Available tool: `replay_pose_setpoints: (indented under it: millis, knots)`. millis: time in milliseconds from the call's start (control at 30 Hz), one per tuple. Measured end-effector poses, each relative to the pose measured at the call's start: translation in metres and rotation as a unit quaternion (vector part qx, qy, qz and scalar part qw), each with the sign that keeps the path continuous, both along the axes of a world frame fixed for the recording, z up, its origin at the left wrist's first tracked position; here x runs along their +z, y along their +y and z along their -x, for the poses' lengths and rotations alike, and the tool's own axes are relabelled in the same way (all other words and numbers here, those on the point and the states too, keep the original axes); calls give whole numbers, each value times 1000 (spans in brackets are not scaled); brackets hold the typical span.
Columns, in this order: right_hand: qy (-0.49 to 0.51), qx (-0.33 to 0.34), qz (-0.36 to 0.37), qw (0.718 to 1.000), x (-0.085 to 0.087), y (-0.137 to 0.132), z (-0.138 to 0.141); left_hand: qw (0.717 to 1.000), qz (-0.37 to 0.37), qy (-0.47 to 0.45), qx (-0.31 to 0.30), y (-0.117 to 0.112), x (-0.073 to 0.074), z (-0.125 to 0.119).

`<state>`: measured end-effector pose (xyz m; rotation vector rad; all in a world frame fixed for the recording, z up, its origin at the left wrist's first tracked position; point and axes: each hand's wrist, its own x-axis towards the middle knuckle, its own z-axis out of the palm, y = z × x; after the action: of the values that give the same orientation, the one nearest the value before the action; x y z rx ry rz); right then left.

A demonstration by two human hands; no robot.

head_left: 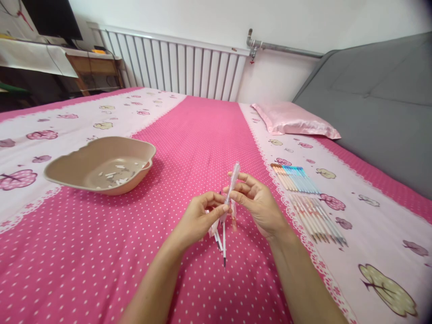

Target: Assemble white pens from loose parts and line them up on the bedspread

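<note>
Both my hands meet above the pink dotted bedspread (202,148). My right hand (258,202) pinches a clear pen barrel (232,180) that points up and away. My left hand (199,218) is closed on several pen parts, among them a thin white refill (224,245) whose dark tip hangs down towards me. The two hands touch at the fingertips around the barrel's lower end.
A beige shallow bowl (60,168) holding small white scraps sits to the left. Two rows of pens (305,198) lie on the bed to my right. A pink pillow (293,119) and a grey headboard (381,103) are at the far right, a radiator (175,63) at the back.
</note>
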<state>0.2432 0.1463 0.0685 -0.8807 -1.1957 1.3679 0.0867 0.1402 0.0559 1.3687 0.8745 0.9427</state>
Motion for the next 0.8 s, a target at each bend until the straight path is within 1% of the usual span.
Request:
replay_pose_setpoints:
  millis: [100, 367, 500, 633, 800]
  knots:
    - [1, 3, 3, 1000, 1, -1, 0, 1000, 5, 6, 15, 0, 1, 0]
    - [5, -2, -2, 1000, 2, 0, 2, 1000, 15, 13, 19, -1, 6, -2]
    - [1, -7, -4, 1000, 3, -1, 3, 998, 16, 32, 45, 0, 5, -2]
    - [-3, 7, -9, 1000, 2, -1, 3, 998, 12, 23, 59, 1, 3, -2]
    - [-33, -21, -20, 999, -3, 0, 3, 997, -8, 36, 62, 1, 5, -3]
